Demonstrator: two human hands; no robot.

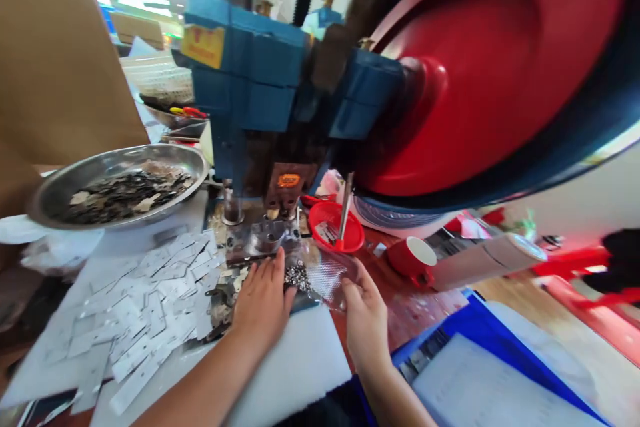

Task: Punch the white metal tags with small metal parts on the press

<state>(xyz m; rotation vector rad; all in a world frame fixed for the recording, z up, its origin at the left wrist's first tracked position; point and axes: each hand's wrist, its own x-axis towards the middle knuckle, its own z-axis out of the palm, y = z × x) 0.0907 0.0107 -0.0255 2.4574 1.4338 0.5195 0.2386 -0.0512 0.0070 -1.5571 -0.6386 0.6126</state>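
Observation:
My right hand (367,310) grips the edge of a clear, mesh-patterned plastic tray (327,277), thumb on top. Small shiny metal pieces (297,278) lie in a heap by the tray's left side; whether they are inside it I cannot tell. My left hand (263,300) is stretched out flat, fingers extended toward the metal die (267,235) of the blue press (265,73). Under and beside its palm is a pile of dull metal pieces (223,307). Flat pale metal plates (150,313) lie scattered left of that hand.
A steel bowl (43,203) of flat metal scraps stands at the left. Behind the tray is a red plastic basket (354,240). A red mug (403,260) and a white cylinder (493,257) are on the right, below the big red flywheel (490,73). A blue crate (530,360) sits at lower right.

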